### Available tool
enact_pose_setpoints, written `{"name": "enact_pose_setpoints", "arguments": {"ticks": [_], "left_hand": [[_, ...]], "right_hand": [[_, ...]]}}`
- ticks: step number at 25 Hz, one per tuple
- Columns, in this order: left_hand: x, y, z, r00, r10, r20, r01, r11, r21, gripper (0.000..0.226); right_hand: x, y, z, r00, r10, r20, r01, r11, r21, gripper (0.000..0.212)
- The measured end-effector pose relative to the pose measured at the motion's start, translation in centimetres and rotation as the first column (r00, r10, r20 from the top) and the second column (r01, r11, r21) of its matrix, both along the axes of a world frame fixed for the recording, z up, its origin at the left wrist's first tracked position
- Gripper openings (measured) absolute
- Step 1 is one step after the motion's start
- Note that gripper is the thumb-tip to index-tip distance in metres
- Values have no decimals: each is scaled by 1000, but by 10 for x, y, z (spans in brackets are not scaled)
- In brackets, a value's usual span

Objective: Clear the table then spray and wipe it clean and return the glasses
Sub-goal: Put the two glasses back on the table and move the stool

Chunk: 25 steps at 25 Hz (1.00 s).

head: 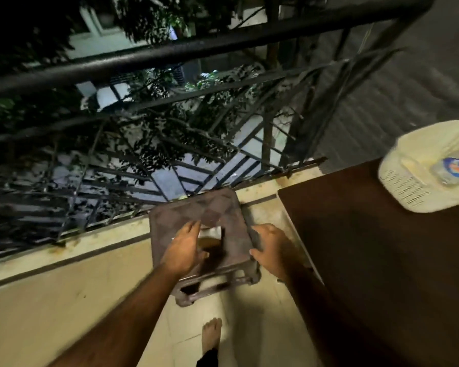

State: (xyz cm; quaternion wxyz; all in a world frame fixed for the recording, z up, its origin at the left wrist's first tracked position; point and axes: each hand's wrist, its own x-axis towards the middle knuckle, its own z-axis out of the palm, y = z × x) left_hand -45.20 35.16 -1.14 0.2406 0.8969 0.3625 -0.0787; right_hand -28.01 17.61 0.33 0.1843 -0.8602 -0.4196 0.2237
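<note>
Both hands were on a brown plastic stool (202, 234) by the balcony railing (170, 51) — the clearing step, seemingly.

The left hand (183, 250) lay flat on the seat with straight fingers; the right hand (270, 247) curled round its right edge. The dark table (368, 247) stood just right, bearing a cream basket (419, 178) — no glasses visible. Next: set the stool steady, then clear the table.
</note>
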Motion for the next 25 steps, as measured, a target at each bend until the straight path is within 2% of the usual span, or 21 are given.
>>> {"name": "enact_pose_setpoints", "arguments": {"ticks": [4, 8, 10, 12, 14, 16, 20, 25], "left_hand": [[-23, 61, -52, 993, 38, -113, -43, 998, -46, 92], [-18, 91, -100, 986, -16, -167, -3, 994, -109, 95], [-12, 96, -122, 981, -46, -191, 23, 992, -123, 96], [-11, 96, -140, 978, -43, -205, 16, 991, -130, 91], [-13, 95, -152, 977, -33, -211, 10, 994, -107, 80], [-17, 97, -162, 986, -9, -169, -8, 995, -100, 67], [-19, 99, -158, 997, -20, -74, 11, 992, -122, 52], [-15, 68, -109, 991, -108, 82, 116, 988, -105, 48]], "right_hand": [[-28, 70, -62, 999, 23, -37, -25, 998, -63, 67], [-49, 115, -112, 996, 61, -66, -67, 992, -103, 69], [-50, 133, -131, 998, 57, 31, -54, 996, -75, 69], [-50, 147, -148, 982, 120, 144, -108, 990, -88, 68], [-52, 156, -162, 977, 169, 133, -150, 979, -136, 69], [-57, 161, -176, 986, 143, 88, -128, 980, -153, 71], [-63, 155, -182, 990, 100, 103, -85, 986, -145, 63], [-54, 105, -133, 995, -33, 99, 39, 997, -61, 54]]}}
